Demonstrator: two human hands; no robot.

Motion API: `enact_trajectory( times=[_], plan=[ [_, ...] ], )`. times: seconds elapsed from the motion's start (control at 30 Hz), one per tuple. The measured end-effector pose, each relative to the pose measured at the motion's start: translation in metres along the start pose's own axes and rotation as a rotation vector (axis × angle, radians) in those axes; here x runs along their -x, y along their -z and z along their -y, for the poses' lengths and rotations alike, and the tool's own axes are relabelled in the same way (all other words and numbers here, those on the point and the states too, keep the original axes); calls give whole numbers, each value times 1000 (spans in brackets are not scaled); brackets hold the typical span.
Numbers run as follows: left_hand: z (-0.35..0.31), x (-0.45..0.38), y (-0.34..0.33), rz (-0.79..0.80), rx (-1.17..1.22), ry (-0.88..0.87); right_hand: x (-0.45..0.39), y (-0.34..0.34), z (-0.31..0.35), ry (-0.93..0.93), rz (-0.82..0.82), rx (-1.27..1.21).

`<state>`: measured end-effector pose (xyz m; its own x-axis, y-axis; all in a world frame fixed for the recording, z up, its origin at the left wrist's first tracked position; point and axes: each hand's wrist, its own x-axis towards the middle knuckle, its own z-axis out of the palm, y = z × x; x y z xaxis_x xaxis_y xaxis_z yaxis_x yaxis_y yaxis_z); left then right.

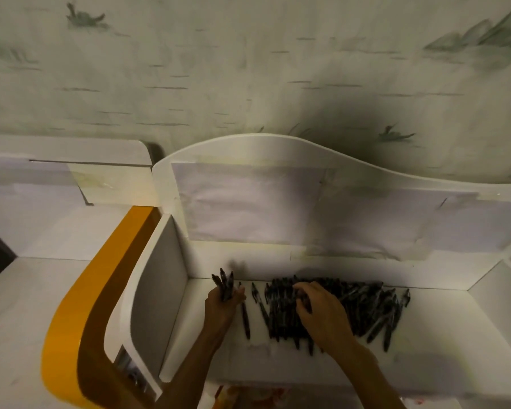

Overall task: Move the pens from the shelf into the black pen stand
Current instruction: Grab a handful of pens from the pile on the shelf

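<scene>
Leftward, bunched pens in left grip; right grip curled around piled pens.

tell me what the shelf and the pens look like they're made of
Shelf: probably painted or laminated board, with smooth matte white faces and thick, flat panel edges.
Pens: likely plastic, with dark barrels showing small glossy highlights; too blurred to be sure.

white shelf: 1 | loose heap of slim black plastic pens lying on it: dozens, too many to count | pens lying singly just left of heap: about 3 | bunch standing in left hand: about 4 | hands showing: 2
</scene>
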<state>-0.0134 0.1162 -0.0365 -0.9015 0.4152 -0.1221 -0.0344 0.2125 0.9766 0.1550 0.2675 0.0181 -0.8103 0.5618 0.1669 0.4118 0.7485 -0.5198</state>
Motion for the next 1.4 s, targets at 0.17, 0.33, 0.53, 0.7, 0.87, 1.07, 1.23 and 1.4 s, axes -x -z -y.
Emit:
enact_trajectory(
  times=[0.17,0.33,0.53,0.7,0.87,1.07,1.23,1.4],
  plan=[
    [-20,8,0,-11,-11,-42,-4,6,3,11,-10,-28],
    [-48,24,0,60,1,10,-8,11,6,26,-10,-79],
    [-73,40,10,109,52,41,-16,17,13,80,13,-79],
    [-100,62,23,100,104,-5,-26,22,26,154,48,-128],
    [-116,77,43,-1,113,-2,-35,26,55,234,58,-177],
    [-136,95,88,-34,179,-23,-32,24,110,317,29,-211],
    [-145,111,147,-72,178,-46,-22,13,177,373,0,-251],
    [-149,130,228,-50,207,-16,-5,1,257,423,-24,-290]
  ],
)
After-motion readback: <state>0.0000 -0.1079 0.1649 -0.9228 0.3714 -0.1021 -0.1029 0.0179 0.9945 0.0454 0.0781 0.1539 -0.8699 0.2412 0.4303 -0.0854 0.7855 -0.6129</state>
